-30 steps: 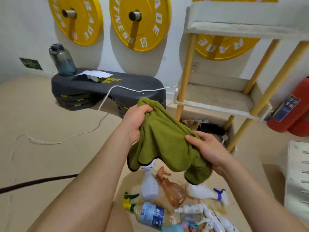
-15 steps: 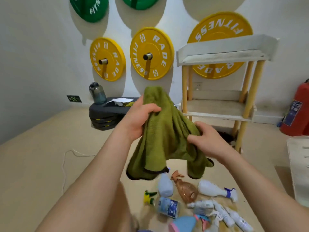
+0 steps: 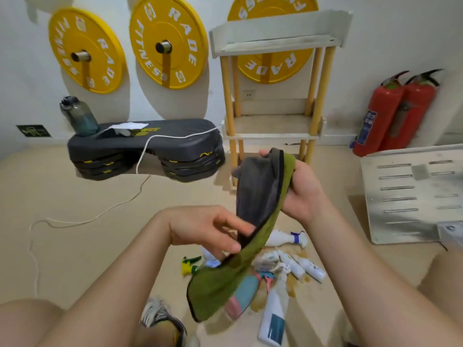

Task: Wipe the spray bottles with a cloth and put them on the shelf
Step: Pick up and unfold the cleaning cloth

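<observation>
A cloth point(image 3: 258, 201), green on one side and grey on the other, hangs in the air between my hands. My right hand point(image 3: 303, 194) grips its upper end, fingers curled round the folded edge. My left hand point(image 3: 213, 229) pinches its dark hem lower down. Under the cloth, several spray bottles lie on the floor: a white one with a blue collar point(image 3: 285, 237), a blue and pink one point(image 3: 244, 294), a tall white one point(image 3: 273, 314). The wooden shelf point(image 3: 273, 126) stands behind against the wall, and the tiers I can see are bare.
A black step platform point(image 3: 150, 149) with a water bottle point(image 3: 80, 117) and a white cable is at the left. Two red fire extinguishers point(image 3: 398, 113) lean at the right. A metal panel point(image 3: 411, 194) lies on the floor. Yellow weight plates hang on the wall. My shoe point(image 3: 160, 319) is below.
The cloth has been turned and stretched out, so its grey side shows. My left hand dropped from the cloth's top to its lower hem. My right hand rose to the upper end.
</observation>
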